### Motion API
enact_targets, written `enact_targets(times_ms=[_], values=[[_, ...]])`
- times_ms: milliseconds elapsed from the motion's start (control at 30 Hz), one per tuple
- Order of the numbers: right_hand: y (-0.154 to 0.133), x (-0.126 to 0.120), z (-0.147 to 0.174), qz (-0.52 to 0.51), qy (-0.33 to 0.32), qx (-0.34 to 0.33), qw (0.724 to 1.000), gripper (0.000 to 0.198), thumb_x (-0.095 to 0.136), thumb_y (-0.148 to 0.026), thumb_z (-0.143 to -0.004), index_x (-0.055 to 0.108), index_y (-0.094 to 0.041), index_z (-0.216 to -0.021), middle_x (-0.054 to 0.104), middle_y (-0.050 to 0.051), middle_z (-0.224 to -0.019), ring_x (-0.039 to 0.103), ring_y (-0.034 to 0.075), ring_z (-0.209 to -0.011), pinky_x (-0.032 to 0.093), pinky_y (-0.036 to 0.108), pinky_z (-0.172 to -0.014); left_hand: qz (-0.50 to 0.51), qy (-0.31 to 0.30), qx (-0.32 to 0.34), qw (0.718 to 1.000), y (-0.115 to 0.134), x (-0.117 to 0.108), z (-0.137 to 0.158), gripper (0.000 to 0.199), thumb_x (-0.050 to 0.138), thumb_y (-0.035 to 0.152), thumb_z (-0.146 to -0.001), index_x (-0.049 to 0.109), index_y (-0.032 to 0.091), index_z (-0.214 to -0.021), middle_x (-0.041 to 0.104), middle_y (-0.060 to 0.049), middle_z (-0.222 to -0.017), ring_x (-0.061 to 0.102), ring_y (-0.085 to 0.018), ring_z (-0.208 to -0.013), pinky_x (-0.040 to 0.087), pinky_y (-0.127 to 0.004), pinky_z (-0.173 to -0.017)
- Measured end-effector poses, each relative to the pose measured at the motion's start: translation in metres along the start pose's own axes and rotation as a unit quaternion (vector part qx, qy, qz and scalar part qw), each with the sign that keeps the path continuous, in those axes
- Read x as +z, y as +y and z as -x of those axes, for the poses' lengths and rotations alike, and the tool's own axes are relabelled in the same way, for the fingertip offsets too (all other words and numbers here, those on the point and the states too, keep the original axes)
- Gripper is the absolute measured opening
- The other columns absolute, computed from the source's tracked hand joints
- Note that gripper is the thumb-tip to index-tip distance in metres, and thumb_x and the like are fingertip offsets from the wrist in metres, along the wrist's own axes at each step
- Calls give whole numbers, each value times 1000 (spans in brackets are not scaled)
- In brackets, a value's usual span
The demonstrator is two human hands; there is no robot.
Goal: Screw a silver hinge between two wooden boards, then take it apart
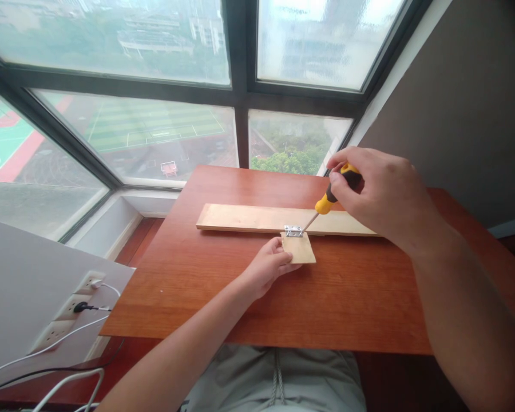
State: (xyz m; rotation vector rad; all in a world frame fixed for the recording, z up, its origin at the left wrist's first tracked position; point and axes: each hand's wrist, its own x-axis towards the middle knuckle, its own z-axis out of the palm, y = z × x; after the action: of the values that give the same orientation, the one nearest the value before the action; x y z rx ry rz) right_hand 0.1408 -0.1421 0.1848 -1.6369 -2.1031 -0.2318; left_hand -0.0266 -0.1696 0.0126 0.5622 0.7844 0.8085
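My right hand point(380, 191) is closed around the yellow and black handle of a screwdriver point(325, 204). The shaft slants down to the left, its tip at the right side of a silver metal hinge point(293, 230). That hinge lies between a long pale wooden board point(240, 217) and a small square wooden piece point(299, 250). My left hand point(271, 264) grips the small piece by its left and lower edge, thumb on top and fingers beneath. Whether the tip sits in a screw is too small to tell.
The reddish-brown wooden table point(189, 303) stands against large windows point(154, 131) with dark frames. A grey wall point(467, 114) rises at the right. Wall sockets point(71, 309) with plugs and several cables are low at the left, beside the table's edge.
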Motion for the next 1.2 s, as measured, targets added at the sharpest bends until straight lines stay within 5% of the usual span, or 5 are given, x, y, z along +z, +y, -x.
enact_targets(times_ms=[133,333,633,867,1200], values=[[0,-2,1,-17,-12,-3,1000,33,52,-26,-77,62,-30,-108,69,5,-105,62,27,-80,45,40,-67,-1,-9,0,1000,-1,-1,-1,35,65,7,-75,56,16,-107,67,-11,-113,66,-21,-104,49,-42,-101],[0,1,0,17,5,15,1000,27,48,-44,-87,65,-28,-101,70,4,-86,61,24,-71,41,37,-62,-1,-6,0,1000,-1,-1,-1,34,65,8,-75,55,16,-107,67,-11,-111,66,-21,-103,49,-42,-101],[-1,-2,2,-23,-5,-3,1000,37,50,-23,-74,61,-28,-110,68,5,-106,62,25,-76,46,39,-65,-1,-6,-4,1000,0,-1,-1,35,65,8,-75,56,16,-108,67,-11,-114,66,-21,-104,48,-43,-102],[0,3,0,27,18,22,999,28,49,-46,-85,65,-28,-100,70,7,-91,62,27,-75,41,39,-63,-2,-5,-3,1000,0,-1,0,31,64,8,-75,56,16,-104,68,-10,-109,66,-20,-103,49,-41,-101],[-1,-1,1,27,-2,22,999,29,54,-33,-78,62,-30,-106,70,6,-98,62,27,-74,42,40,-61,-3,-8,-1,1000,0,0,0,31,61,6,-77,55,16,-105,67,-9,-108,66,-18,-100,50,-39,-99]])
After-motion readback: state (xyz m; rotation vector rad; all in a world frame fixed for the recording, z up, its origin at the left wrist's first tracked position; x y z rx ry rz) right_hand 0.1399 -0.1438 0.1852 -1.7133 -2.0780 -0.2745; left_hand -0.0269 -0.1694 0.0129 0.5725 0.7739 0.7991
